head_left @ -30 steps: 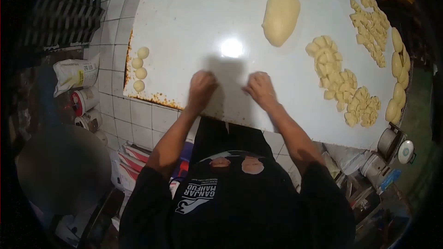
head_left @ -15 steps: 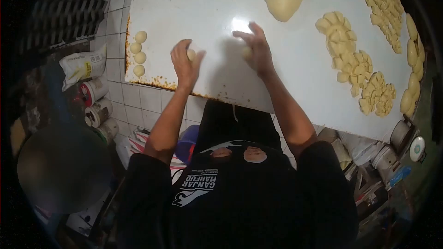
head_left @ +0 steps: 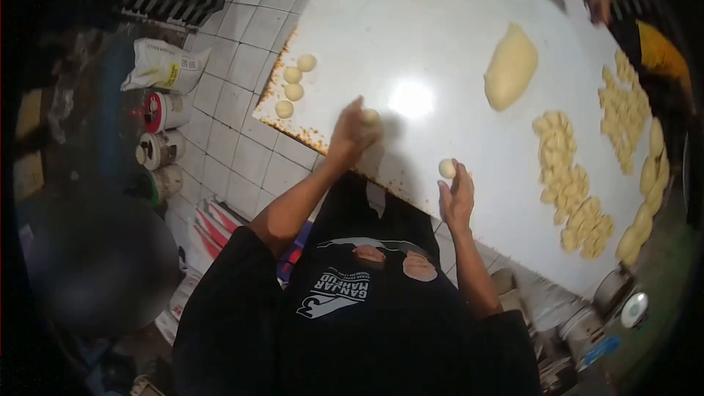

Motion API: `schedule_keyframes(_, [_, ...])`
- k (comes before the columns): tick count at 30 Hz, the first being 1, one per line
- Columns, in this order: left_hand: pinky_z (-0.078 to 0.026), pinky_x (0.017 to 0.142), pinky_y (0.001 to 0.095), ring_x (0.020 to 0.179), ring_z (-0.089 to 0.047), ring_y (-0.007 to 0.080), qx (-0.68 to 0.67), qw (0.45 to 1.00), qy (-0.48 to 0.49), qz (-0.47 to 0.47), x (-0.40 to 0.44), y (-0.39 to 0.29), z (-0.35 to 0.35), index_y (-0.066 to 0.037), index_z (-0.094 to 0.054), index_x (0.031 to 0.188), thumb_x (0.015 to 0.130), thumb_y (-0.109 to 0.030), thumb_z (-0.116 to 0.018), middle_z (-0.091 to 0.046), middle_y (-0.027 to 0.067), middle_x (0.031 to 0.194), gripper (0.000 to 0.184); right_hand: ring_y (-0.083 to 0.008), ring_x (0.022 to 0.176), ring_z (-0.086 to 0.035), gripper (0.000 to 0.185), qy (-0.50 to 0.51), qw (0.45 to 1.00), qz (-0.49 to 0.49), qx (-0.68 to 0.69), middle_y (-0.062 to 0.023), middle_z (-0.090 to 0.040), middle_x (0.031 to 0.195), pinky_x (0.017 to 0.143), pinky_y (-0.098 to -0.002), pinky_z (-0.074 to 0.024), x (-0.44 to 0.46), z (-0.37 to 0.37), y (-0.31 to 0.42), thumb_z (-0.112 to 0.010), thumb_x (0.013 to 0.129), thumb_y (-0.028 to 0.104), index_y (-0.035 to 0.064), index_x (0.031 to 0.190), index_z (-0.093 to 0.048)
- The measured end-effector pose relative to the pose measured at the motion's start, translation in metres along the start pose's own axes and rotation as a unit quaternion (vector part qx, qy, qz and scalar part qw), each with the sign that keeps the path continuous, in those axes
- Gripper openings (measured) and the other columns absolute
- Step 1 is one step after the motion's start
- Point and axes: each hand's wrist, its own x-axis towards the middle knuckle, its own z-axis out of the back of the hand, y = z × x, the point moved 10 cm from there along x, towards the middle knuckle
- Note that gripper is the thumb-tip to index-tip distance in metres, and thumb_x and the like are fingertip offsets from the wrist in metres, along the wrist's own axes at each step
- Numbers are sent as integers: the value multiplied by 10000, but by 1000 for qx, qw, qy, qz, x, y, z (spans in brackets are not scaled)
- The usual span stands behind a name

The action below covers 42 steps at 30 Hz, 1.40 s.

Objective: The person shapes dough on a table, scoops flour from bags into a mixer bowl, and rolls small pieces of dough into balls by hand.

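On the white tabletop (head_left: 411,22), my left hand (head_left: 350,138) curls around a pale dough ball (head_left: 370,118); the fingers are slightly blurred. Farther right, near the front edge, my right hand (head_left: 457,196) cups a second dough ball (head_left: 446,169) between thumb and fingers. Several finished-looking round dough balls (head_left: 293,92) stand in a short row at the table's left end. A large smooth dough lump (head_left: 511,67) lies beyond my right hand. Cut dough pieces (head_left: 561,169) are clustered to its right.
More cut pieces (head_left: 623,114) and long dough rolls (head_left: 645,191) line the right edge. Another person's hand (head_left: 607,0) and yellow clothing (head_left: 662,51) show at the far right. Lidded buckets (head_left: 165,111) and a white sack (head_left: 167,66) stand on the floor at left.
The view has turned, so the table appears tilted. My right hand has come nearer the table's front edge with its dough ball; my left hand stays around its own. Another person appears at top right.
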Motion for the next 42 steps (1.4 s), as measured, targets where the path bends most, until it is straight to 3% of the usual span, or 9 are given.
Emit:
schedule_keyframes(6, [-484, 947, 434, 1093, -557, 404, 73, 969, -19, -234, 11, -35, 20, -17, -582, 1273, 764, -70, -762, -594, 191, 1163, 542, -359, 940, -619, 415, 262, 960, -9, -96, -182, -595, 1082, 856, -437, -513, 114, -63, 136, -696, 877, 88, 32, 1275, -593])
schedule_keyframes(12, [-473, 950, 459, 1060, -577, 338, 82, 958, 138, -238, -8, -4, 18, -58, -686, 1024, 754, -118, -735, -605, 150, 1143, 281, -350, 1158, -570, 384, 92, 968, 234, -13, -183, -599, 1236, 972, -425, -474, 220, -190, 265, -722, 884, 123, 27, 1235, -599])
schedule_keyframes(18, [-424, 938, 463, 1031, -584, 283, 161, 965, -171, -116, 88, 18, 188, -97, -696, 1010, 693, -97, -777, -648, 55, 1051, 328, -393, 1095, -545, 288, 72, 992, 106, 13, -176, -583, 1223, 959, -452, -459, 144, -160, 209, -685, 858, 38, 34, 1141, -629])
schedule_keyframes(24, [-441, 863, 462, 946, -593, 256, 264, 935, -30, -237, 117, 15, 172, -133, -675, 1018, 744, -115, -749, -644, 52, 940, 285, -339, 1001, -579, 227, 48, 999, 9, -10, -130, -592, 1057, 866, -460, -481, 101, -119, 126, -745, 832, 108, 56, 1008, -612])
schedule_keyframes(26, [-438, 857, 440, 903, -581, 246, 241, 918, -145, -279, 74, -28, 187, -114, -658, 939, 813, -254, -748, -591, 57, 829, 209, -320, 956, -587, 274, 151, 969, 183, -73, -111, -597, 1065, 839, -453, -484, 78, -104, 136, -786, 802, 177, 80, 995, -617])
schedule_keyframes(29, [-445, 854, 452, 921, -585, 277, 233, 910, 35, -341, 16, -15, 91, -99, -596, 841, 814, -259, -740, -592, 104, 906, 217, -343, 1011, -532, 341, 111, 948, 202, -221, -106, -580, 1083, 867, -467, -417, 109, -112, 79, -764, 810, 347, 81, 964, -617])
schedule_keyframes(31, [-448, 874, 456, 944, -590, 283, 209, 925, 34, -315, 35, -18, 41, -98, -601, 847, 809, -243, -736, -595, 105, 942, 202, -353, 944, -520, 255, -52, 983, 101, -146, -133, -565, 995, 837, -478, -388, 153, -117, 92, -707, 867, 288, 68, 934, -598])
schedule_keyframes(36, [-453, 854, 487, 966, -581, 342, 113, 936, 102, -317, -33, -7, 7, -84, -582, 861, 824, -167, -683, -595, 126, 1009, 135, -290, 933, -554, 256, 75, 963, 257, -39, -91, -564, 967, 826, -443, -445, 73, -117, 86, -785, 809, 289, 124, 924, -625])
schedule_keyframes(42, [-467, 843, 504, 976, -591, 361, 157, 964, 64, -204, 24, 3, -2, -79, -613, 905, 789, -93, -723, -616, 133, 975, 160, -321, 888, -534, 244, -47, 986, 120, -107, -120, -571, 912, 793, -442, -418, 144, -129, 99, -768, 799, 276, 105, 858, -605])
